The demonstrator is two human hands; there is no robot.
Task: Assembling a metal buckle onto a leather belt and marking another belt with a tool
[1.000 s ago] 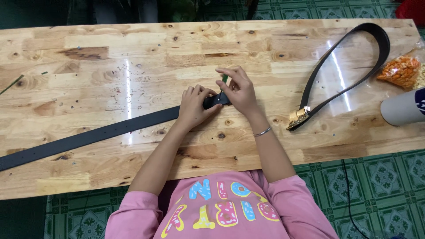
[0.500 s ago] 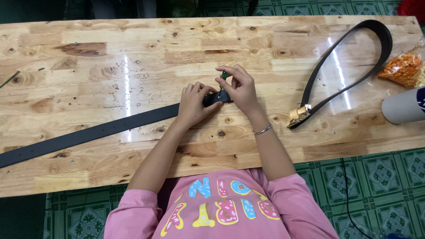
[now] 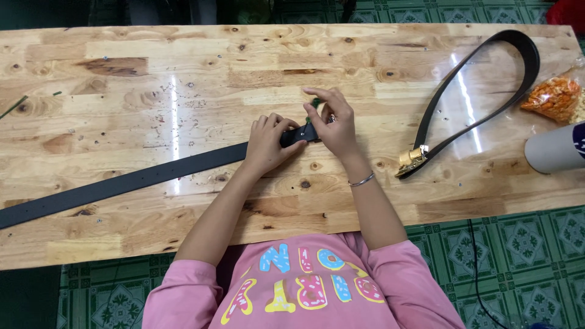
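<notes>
Little has changed over the last second: the dark belt (image 3: 140, 178) is still pinned flat on the bench (image 3: 183, 79) under the closed left hand (image 3: 268, 143). Its end is pinched by the right hand (image 3: 335, 125), whose fingers have lifted slightly around a small green part (image 3: 315, 102).

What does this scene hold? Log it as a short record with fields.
surface: pale knotty wooden table
left hand: presses down the long flat black leather belt
right hand: at that belt's end, pinching a small green piece
far right: looped black belt with gold buckle, clear bag of orange bits, grey cardboard tube
</notes>
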